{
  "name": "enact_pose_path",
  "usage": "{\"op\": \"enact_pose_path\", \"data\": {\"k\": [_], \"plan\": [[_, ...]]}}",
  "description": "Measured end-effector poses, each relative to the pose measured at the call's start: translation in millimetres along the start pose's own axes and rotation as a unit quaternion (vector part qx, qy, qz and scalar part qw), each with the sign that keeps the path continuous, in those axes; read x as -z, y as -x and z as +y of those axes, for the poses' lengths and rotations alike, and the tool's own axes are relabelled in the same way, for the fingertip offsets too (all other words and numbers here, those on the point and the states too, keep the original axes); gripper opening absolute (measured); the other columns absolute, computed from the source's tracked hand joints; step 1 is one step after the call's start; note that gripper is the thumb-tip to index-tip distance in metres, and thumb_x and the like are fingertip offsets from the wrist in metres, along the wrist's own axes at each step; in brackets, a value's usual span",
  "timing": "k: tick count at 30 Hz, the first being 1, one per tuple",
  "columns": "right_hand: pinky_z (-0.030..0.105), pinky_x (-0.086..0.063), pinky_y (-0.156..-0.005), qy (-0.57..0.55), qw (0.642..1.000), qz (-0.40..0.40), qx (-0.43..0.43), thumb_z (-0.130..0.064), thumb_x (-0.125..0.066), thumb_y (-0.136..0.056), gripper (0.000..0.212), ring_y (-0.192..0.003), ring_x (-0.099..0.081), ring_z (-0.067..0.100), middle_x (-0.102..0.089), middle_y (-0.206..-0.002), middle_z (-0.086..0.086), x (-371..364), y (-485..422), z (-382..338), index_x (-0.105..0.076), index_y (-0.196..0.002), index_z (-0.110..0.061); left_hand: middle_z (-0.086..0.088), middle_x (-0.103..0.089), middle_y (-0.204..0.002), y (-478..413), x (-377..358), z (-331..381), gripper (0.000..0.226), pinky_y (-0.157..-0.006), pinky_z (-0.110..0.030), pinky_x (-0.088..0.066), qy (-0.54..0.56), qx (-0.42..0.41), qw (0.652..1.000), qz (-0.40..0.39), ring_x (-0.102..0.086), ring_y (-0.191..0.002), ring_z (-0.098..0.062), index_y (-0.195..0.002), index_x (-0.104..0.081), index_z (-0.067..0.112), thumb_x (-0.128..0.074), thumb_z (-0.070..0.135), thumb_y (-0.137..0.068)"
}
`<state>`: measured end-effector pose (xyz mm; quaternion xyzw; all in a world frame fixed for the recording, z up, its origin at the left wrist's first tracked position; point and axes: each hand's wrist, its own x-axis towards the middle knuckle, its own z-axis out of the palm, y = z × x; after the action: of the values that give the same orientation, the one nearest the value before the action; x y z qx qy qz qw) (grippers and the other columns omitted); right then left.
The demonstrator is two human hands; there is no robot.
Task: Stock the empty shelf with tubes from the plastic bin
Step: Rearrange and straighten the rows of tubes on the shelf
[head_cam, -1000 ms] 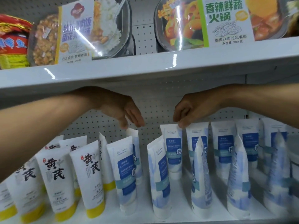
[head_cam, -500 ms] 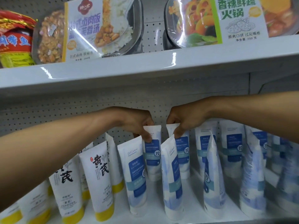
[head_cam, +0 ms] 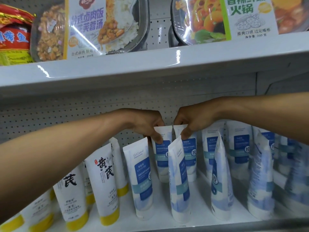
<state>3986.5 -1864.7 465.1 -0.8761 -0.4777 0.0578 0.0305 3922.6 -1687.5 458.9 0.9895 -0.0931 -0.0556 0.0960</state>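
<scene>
Desk: Tubes and grips, please. Where do they sit?

Operator: I see my left grip (head_cam: 147, 127) pinching the flat crimped top of a blue-and-white tube (head_cam: 164, 156) in the back row of the lower shelf (head_cam: 157, 222). My thumb is on the front face and the other fingers curl behind the crimp. The tube stands upright, crimp up, directly beneath the grip.

Desk: And the other side?

Operator: My right grip (head_cam: 190, 123) pinches the top of the neighbouring tube (head_cam: 190, 155) in the same way, from above. The two held tubes stand side by side with their top edges almost meeting, close to the pegboard back (head_cam: 66, 118).

Desk: Anything in front of them?

Operator: A front tube (head_cam: 179, 181) of the same kind stands turned nearly edge-on and overlaps both. Its tip lies just below my right fingertips; I cannot tell whether they touch. Yellow-capped white tubes (head_cam: 103, 181) stand to the left, and more blue-and-white ones, blurred, to the right. The upper shelf (head_cam: 150, 67) carries packaged meal trays (head_cam: 100, 25).
</scene>
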Motion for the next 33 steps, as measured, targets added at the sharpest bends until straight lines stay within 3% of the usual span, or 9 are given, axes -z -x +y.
{"op": "enact_pose_path", "data": {"k": [7,10,15,18,22,27,30,33], "plan": [[0.036,-0.055,-0.092,0.008,1.000,0.000,-0.009,-0.033,-0.067,-0.087,0.027,-0.096,-0.067,0.009,-0.071,-0.105,-0.008,0.6,0.8,0.1,-0.066,-0.112,-0.020,0.003,-0.073,-0.102,-2.0,2.3,2.7,0.028,-0.082,-0.026,-0.058,-0.002,0.011,1.000,-0.005,-0.070,-0.091,-0.012,-0.110,-0.069,0.012,-0.072,0.026,-0.085],[0.034,-0.053,-0.094,-0.015,0.999,0.039,0.002,-0.033,-0.066,-0.087,0.030,-0.101,-0.064,0.009,-0.067,-0.109,-0.008,5.9,5.5,0.3,-0.063,-0.115,-0.021,0.008,-0.070,-0.107,3.4,8.8,9.0,0.029,-0.088,-0.027,-0.055,-0.016,0.008,1.000,0.021,-0.066,-0.097,-0.008,-0.112,-0.066,0.019,-0.070,0.030,-0.086],[0.009,-0.044,-0.076,-0.027,0.979,0.203,0.016,-0.028,-0.065,-0.089,0.026,-0.096,-0.060,0.000,-0.062,-0.102,-0.016,15.5,36.7,2.3,-0.064,-0.114,-0.022,0.014,-0.067,-0.105,22.6,15.3,26.9,0.033,-0.089,-0.024,-0.050,-0.044,0.000,0.983,0.181,-0.062,-0.095,-0.001,-0.112,-0.067,0.029,-0.067,0.046,-0.084],[0.016,-0.048,-0.082,-0.030,0.968,0.249,0.019,-0.028,-0.065,-0.089,0.023,-0.095,-0.062,0.003,-0.065,-0.103,-0.013,16.5,61.6,4.3,-0.066,-0.112,-0.023,0.014,-0.067,-0.104,39.1,7.4,45.7,0.023,-0.091,-0.027,-0.050,-0.039,-0.008,0.964,0.265,-0.062,-0.093,-0.003,-0.105,-0.069,0.031,-0.060,0.046,-0.090],[0.027,-0.052,-0.091,-0.023,0.960,0.277,0.033,-0.033,-0.064,-0.088,0.028,-0.097,-0.063,0.005,-0.068,-0.107,-0.009,16.3,100.9,7.3,-0.065,-0.114,-0.022,0.010,-0.068,-0.113,69.5,-6.0,79.7,0.031,-0.092,-0.029,-0.049,-0.062,0.005,0.944,0.323,-0.062,-0.099,-0.006,-0.111,-0.066,0.028,-0.051,0.048,-0.093],[0.013,-0.050,-0.084,-0.055,0.930,0.352,0.091,-0.032,-0.065,-0.088,0.026,-0.093,-0.063,-0.005,-0.068,-0.102,-0.013,8.2,184.0,19.6,-0.067,-0.112,-0.021,0.021,-0.058,-0.112,109.4,-41.5,150.5,0.032,-0.091,-0.024,-0.039,-0.064,-0.026,0.893,0.445,-0.052,-0.107,0.002,-0.117,-0.062,0.031,-0.052,0.047,-0.091],[0.016,-0.049,-0.085,-0.066,0.899,0.421,0.102,-0.030,-0.065,-0.088,0.024,-0.093,-0.062,-0.002,-0.067,-0.100,-0.014,-5.5,232.6,37.6,-0.067,-0.110,-0.022,0.021,-0.055,-0.113,116.1,-73.9,195.3,0.031,-0.091,-0.014,-0.036,-0.028,-0.065,0.851,0.520,-0.047,-0.105,0.006,-0.119,-0.061,0.029,-0.057,0.041,-0.091],[0.022,-0.049,-0.087,-0.087,0.872,0.474,0.082,-0.029,-0.065,-0.088,0.024,-0.095,-0.060,-0.001,-0.065,-0.100,-0.013,-25.8,268.2,62.6,-0.063,-0.112,-0.024,0.018,-0.055,-0.107,111.4,-114.8,234.8,0.028,-0.087,-0.008,-0.043,0.006,-0.092,0.831,0.548,-0.054,-0.094,0.003,-0.115,-0.059,0.030,-0.058,0.041,-0.089]]}}
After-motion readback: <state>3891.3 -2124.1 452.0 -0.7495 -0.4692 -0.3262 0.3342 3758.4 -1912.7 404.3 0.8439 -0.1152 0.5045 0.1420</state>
